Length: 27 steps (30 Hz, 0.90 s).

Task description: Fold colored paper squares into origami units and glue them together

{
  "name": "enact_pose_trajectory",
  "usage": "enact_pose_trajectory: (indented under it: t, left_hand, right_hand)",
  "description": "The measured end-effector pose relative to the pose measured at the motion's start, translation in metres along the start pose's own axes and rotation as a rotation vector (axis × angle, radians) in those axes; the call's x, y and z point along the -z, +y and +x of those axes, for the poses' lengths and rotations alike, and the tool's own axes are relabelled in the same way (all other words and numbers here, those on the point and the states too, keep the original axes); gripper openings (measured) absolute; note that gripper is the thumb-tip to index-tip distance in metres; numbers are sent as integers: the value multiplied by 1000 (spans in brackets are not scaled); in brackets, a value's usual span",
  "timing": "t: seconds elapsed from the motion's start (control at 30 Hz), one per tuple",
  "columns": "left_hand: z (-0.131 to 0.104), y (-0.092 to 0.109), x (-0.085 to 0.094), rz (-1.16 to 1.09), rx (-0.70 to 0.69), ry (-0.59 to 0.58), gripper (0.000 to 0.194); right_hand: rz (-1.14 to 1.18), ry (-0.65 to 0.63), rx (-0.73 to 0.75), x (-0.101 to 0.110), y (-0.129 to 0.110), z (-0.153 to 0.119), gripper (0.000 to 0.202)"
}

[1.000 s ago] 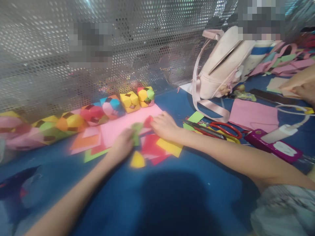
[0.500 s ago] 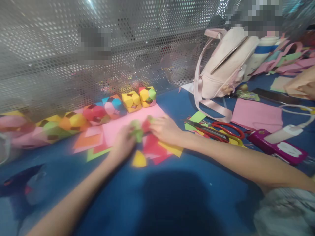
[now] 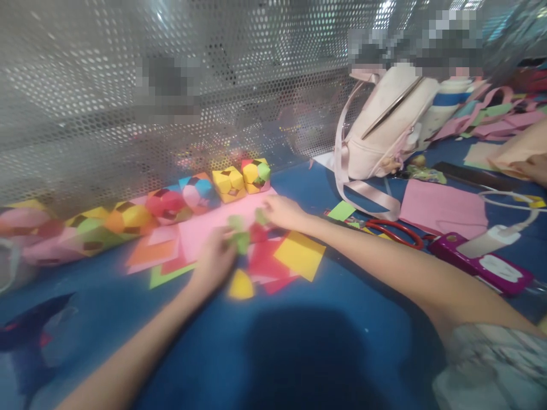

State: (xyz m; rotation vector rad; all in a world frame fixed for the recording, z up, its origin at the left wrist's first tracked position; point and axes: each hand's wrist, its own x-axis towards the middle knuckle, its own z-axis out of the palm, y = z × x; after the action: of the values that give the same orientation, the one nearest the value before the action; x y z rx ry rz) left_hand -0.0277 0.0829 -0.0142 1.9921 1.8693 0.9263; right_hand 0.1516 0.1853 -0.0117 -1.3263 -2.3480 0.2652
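My left hand point(image 3: 219, 250) is closed on a folded green paper piece point(image 3: 240, 236), held above a pink sheet point(image 3: 205, 219). To its right, my right hand point(image 3: 282, 210) pinches a small green paper piece point(image 3: 261, 216) at its fingertips. A dark red paper bit point(image 3: 258, 233) shows between the hands; whether it is joined to the green pieces I cannot tell. Below the hands are red paper squares point(image 3: 267, 259), a yellow square point(image 3: 301, 254) and a yellow rounded piece point(image 3: 241, 285). The fingers are partly blurred.
Several folded paper balls point(image 3: 166, 205) line the back by a perforated metal panel point(image 3: 256, 97). A dark blue glue gun point(image 3: 32, 336) lies front left. Right are red-handled scissors point(image 3: 397, 230), a purple power strip point(image 3: 482, 262), a pale backpack point(image 3: 384, 125) and another person's hand point(image 3: 534, 165).
My right hand has moved slightly up and away from the left, uncovering more of the yellow square. The view has shifted a little. My left hand keeps the green piece.
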Motion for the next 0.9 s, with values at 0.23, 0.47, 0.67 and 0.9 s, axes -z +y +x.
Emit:
enact_pose_trajectory:
  t: [0.23,0.47,0.67,0.9]
  left_hand:
    - [4,-5,2,26,-7,61,25]
    - [4,-9,4,43,-28,79,22]
    - [5,-14,0,36,-64,72,19]
    - [3,-16,-3,2,-81,72,21]
  right_hand:
    - [98,14,19,-9,-10,8,22]
    - [141,12,21,3,-12,-6,27]
    - [165,-66,65,1,-16,-27,18]
    - [100,-19,-15,1,-8,-27,18]
